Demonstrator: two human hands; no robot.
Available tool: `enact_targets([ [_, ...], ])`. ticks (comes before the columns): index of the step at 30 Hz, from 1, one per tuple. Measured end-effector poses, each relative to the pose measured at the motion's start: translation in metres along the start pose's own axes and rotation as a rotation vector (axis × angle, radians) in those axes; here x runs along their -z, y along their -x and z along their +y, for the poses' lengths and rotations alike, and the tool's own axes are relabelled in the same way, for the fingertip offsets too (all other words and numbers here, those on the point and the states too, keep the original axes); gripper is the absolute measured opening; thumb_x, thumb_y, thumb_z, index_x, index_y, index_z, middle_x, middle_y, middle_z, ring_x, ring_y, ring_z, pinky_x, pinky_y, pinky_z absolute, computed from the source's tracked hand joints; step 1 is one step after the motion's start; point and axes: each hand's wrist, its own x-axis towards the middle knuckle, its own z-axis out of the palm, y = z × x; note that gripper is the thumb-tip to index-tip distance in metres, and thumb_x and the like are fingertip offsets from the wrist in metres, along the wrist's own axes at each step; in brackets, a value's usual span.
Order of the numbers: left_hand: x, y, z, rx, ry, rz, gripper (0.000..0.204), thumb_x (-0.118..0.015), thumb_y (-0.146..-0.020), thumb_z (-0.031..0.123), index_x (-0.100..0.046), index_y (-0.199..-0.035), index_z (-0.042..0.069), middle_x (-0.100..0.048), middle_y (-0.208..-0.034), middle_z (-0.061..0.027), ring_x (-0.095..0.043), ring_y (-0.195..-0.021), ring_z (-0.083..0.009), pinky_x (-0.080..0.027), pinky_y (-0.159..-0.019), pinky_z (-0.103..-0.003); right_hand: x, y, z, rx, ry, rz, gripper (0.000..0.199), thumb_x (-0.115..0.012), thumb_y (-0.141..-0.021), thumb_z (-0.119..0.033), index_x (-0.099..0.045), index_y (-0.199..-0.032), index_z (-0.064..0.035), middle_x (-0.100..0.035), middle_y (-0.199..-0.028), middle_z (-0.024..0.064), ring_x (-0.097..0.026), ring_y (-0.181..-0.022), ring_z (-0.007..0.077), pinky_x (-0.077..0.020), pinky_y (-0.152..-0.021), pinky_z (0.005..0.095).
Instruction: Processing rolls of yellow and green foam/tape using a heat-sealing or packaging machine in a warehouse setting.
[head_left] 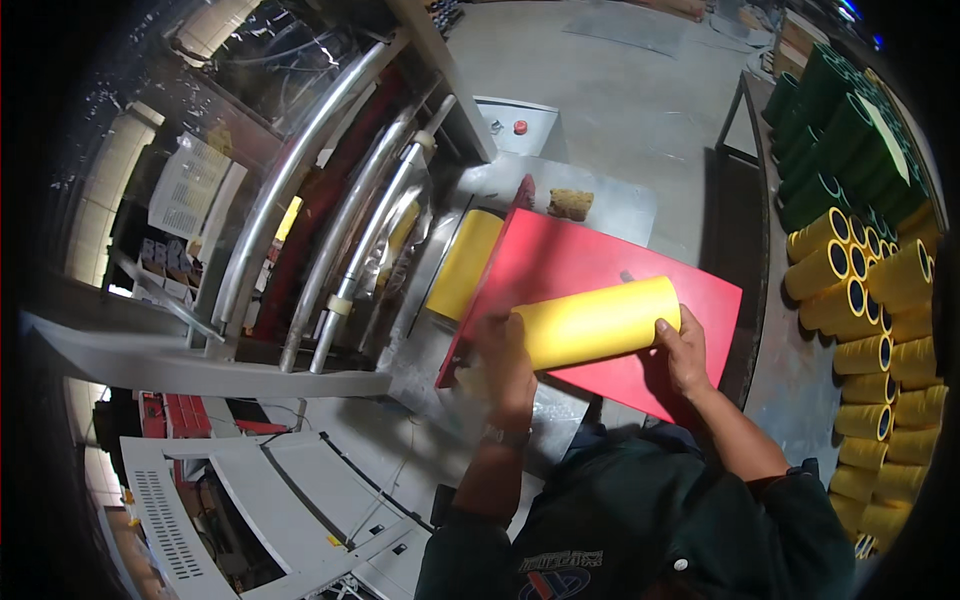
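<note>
Clearly, the yellow roll [600,322] is a plain, smooth cylinder, evenly bright along its upper side and shaded beneath. It is above the red board [690,285], slightly tilted, its right end higher in view than its left, with a hand at each end.

In the hands there is one roll; a second roll [467,262], also yellow, lies to the left, beside the metal bars [262,215], of which at least three show. There is one red board, one rough yellow block [570,205] just beyond it, and one white box [540,125] with a red button [520,127]. On the bench [805,395] at the right, green tubes [845,140] and yellow tubes [890,355] are stacked, more than a dozen in all; they overlap too much for an exact count.

The right hand [688,350] has its thumb pressed on the roll's near side and its fingers round the right end, clamped on it, with the forearm slanting up from the lower right. The left hand [506,360] is upright at the left end; it is blurred, so I cannot tell how its fingers are set.
</note>
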Motion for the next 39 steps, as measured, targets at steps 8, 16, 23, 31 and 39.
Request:
enact_targets([
  [8, -0.01, 0.002, -0.003, -0.016, 0.021, -0.043, 0.014, -0.059, -0.091, 0.004, -0.056, -0.105, 0.0, -0.056, -0.094, -0.0039, -0.052, -0.085, -0.011, -0.044, -0.075, -0.029, 0.006, -0.002, 0.0, 0.045, 0.032, 0.05, 0.028, -0.059, -0.101, -0.026, -0.057, -0.117, -0.002, -0.065, -0.095, 0.0033, -0.059, -0.081, 0.0093, -0.048, -0.068, 0.0252],
  [16, 0.0, 0.011, -0.001, 0.0, 0.03, -0.105, 0.023, -0.06, -0.093, 0.0, -0.052, -0.115, 0.0, -0.059, -0.107, -0.0041, -0.057, -0.098, -0.0094, -0.048, -0.087, -0.026, 0.011, -0.003, 0.0, 0.027, 0.037, 0.008, 0.03, -0.058, -0.102, -0.026, -0.058, -0.119, -0.0015, -0.065, -0.097, 0.0032, -0.059, -0.084, 0.0092, -0.0483, -0.071, 0.0256],
  [23, 0.032, -0.001, 0.015, -0.594, -0.643, -0.427, 0.085, -0.087, -0.064, 0.005, -0.044, -0.138, 0.005, -0.052, -0.138, -0.021, -0.056, -0.125, -0.0342, -0.043, -0.11, -0.042, 0.012, -0.014, -0.007, -0.03, 0.007, -0.014, 0.031, -0.059, -0.101, -0.026, -0.058, -0.118, -0.0006, -0.065, -0.098, 0.0041, -0.059, -0.084, 0.0099, -0.0483, -0.073, 0.0259],
  [31, 0.032, -0.016, 0.003, -0.51, -0.489, -0.568, 0.091, -0.094, -0.061, 0.019, -0.045, -0.136, 0.004, -0.059, -0.126, -0.017, -0.06, -0.118, -0.0344, -0.05, -0.099, -0.044, 0.013, -0.021, -0.011, -0.063, 0.021, -0.004, 0.032, -0.06, -0.101, -0.025, -0.057, -0.12, -0.0004, -0.064, -0.098, 0.005, -0.059, -0.085, 0.0118, -0.0485, -0.076, 0.0284],
  [39, 0.028, -0.015, 0.018, -0.547, -0.693, -0.633, 0.093, -0.097, -0.054, 0.018, -0.049, -0.133, 0.005, -0.055, -0.127, -0.0189, -0.053, -0.122, -0.0408, -0.046, -0.103, -0.048, -0.001, -0.057, -0.022, 0.048, 0.116, 0.079, 0.038, -0.064, -0.097, -0.021, -0.053, -0.127, -0.0003, -0.061, -0.116, 0.0085, -0.056, -0.11, 0.0155, -0.0433, -0.099, 0.0326],
])
